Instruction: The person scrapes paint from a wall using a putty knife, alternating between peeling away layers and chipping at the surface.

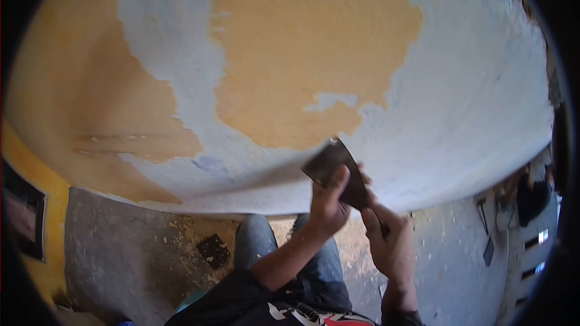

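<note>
1. Wall (90, 84). It filled most of your view. It carried a pale grey-white coat (471, 96) across the right side and the bottom, with bare orange patches (302, 54) in the middle and at the left.

2. Floor (121, 247). Grey concrete lay below the wall, strewn with crumbs of debris (175, 229). Your footing probably needed watching there.

3. Your legs (254, 238), in jeans. They stood close to the wall, directly under the work.

4. Right hand (393, 244). It was curled closed around the handle end of the scraper, low and to the right, and the handle itself was mostly hidden in your grip. This hand likely best supplied the drive of the stroke.

5. Left hand (329, 202). It was wrapped closed higher up, with the thumb pressed on the back of the blade. It was well placed to supply pressure. Pressure spread evenly across the blade's width would likely have stopped one corner digging in.

6. Scraper (329, 160). You held it in both hands. The dark blade was tilted up and to the left, with its top edge touching the wall where the pale coat met the orange. A shallow blade angle, with the whole edge in contact, seemed the sound way to work that border.

7. Dark square object (212, 250). It lay on the floor left of your legs, and what it was could not be told.
</note>
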Tool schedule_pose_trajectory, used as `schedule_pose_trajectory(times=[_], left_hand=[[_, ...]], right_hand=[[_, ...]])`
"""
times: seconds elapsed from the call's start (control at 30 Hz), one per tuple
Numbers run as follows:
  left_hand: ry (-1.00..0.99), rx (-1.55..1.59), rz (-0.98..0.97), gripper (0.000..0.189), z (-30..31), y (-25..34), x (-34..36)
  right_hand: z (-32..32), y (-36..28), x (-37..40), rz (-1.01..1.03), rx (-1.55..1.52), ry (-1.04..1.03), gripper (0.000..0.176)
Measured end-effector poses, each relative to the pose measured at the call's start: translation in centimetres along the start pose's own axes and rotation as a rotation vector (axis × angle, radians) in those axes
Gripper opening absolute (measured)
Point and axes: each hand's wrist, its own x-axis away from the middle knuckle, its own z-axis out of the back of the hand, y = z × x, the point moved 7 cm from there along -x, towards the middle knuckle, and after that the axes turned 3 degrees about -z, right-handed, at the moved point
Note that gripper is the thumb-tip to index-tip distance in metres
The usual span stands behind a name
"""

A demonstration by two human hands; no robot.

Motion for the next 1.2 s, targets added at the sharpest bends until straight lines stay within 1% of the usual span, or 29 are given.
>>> schedule_pose_trajectory(times=[0.03,0.1,0.17,0.2,0.23,0.3,0.33,0.37,0.43,0.47,0.53,0.57,0.63,0.67,0.7,0.73,0.77,0.83,0.87,0.9,0.93,0.97,1.0,1.03,1.07,1.1,1.17,1.2], left_hand=[[-0.115,0.026,0.008,0.029,-0.5,0.4,-0.1],[-0.109,0.048,0.013,0.03,-0.8,0.4,0.4],[-0.01,-0.002,0.066,0.031,-0.8,-0.3,0.6],[0.064,-0.019,0.006,0.031,-0.6,0.0,0.4],[0.072,-0.014,0.013,0.031,-0.2,-0.1,0.1],[-0.063,-0.007,0.03,0.03,0.1,-0.4,0.3],[-0.087,0.004,0.048,0.03,-0.2,-0.4,0.6],[-0.096,0.0,0.044,0.03,-0.9,-0.4,0.6],[0.08,-0.011,-0.018,0.03,-1.0,-0.1,0.5],[0.084,-0.013,-0.017,0.03,-0.4,-0.1,0.3],[-0.07,-0.059,-0.005,0.027,-0.1,-0.1,0.2],[-0.061,-0.063,0.004,0.027,-0.2,-0.5,0.7],[-0.048,-0.022,-0.057,0.026,-0.9,0.1,0.5],[-0.02,-0.104,-0.048,0.029,-0.2,0.2,0.1],[-0.014,-0.107,-0.044,0.029,0.1,0.6,0.0],[-0.051,-0.002,-0.062,0.03,-0.3,1.6,-0.6],[-0.076,0.103,-0.081,0.031,-0.5,2.3,-0.5],[-0.022,-0.055,-0.021,0.035,0.3,1.1,0.6],[0.077,-0.031,-0.068,0.036,-0.1,0.6,0.6],[0.178,0.003,-0.108,0.036,-0.2,0.2,0.6],[0.038,-0.072,-0.045,0.036,1.3,0.2,0.2],[-0.009,0.037,-0.079,0.036,1.2,1.4,0.1],[-0.021,0.067,-0.057,0.037,0.6,2.1,0.2],[-0.036,0.093,-0.057,0.037,-0.1,3.2,0.4],[0.017,0.006,-0.058,0.035,0.8,2.7,0.9],[0.018,-0.076,-0.043,0.033,1.1,2.0,1.1],[-0.015,-0.002,-0.002,0.035,1.5,0.8,0.9],[-0.057,0.021,0.002,0.033,2.1,0.6,0.9]], right_hand=[[-0.1,-0.6,0.0,0.019,0.041,-0.021,0.02],[0.0,-0.6,0.4,0.03,0.013,-0.032,0.02],[0.3,0.0,0.6,-0.01,-0.028,-0.013,0.02],[0.2,0.0,0.6,-0.045,0.012,0.002,0.021],[0.0,0.2,0.4,-0.055,0.017,0.0,0.021],[-0.3,1.0,0.5,-0.057,-0.03,-0.012,0.022],[0.0,0.3,0.9,0.001,-0.027,0.02,0.023],[0.4,0.1,0.9,0.009,-0.03,0.025,0.023],[0.6,0.4,0.4,-0.027,-0.009,-0.043,0.023],[0.3,0.6,0.2,-0.029,-0.011,-0.046,0.023],[-0.3,1.2,0.0,-0.021,-0.059,-0.039,0.022],[0.0,1.5,0.3,-0.032,-0.064,-0.042,0.022],[0.4,0.7,0.2,0.029,-0.064,-0.083,0.021],[0.0,0.1,-0.5,0.04,-0.068,-0.083,0.021],[-0.6,-0.9,-1.2,0.088,-0.064,-0.07,0.02],[-0.8,-1.3,-1.3,0.128,-0.065,-0.053,0.019],[-0.6,-0.9,-0.6,0.109,-0.074,-0.06,0.019],[-0.2,-1.0,-0.2,0.12,-0.032,-0.095,0.017],[-0.1,0.1,-0.3,0.029,-0.047,-0.093,0.017],[-0.6,0.0,-0.6,0.036,-0.043,-0.096,0.017],[-1.0,-0.9,-0.8,0.091,-0.016,-0.067,0.017],[-1.3,-1.6,-0.5,0.126,0.007,-0.039,0.018],[-1.8,-2.7,-0.7,0.17,-0.039,-0.073,0.018],[-1.6,-2.1,0.0,0.166,-0.041,-0.087,0.018],[-1.3,-1.0,0.3,0.118,-0.012,-0.112,0.018],[-1.5,-0.6,-0.1,0.075,0.019,-0.131,0.018],[-2.3,-1.5,-0.7,0.1,0.019,-0.108,0.019],[-2.3,-1.2,-0.3,0.078,0.015,-0.078,0.021]])
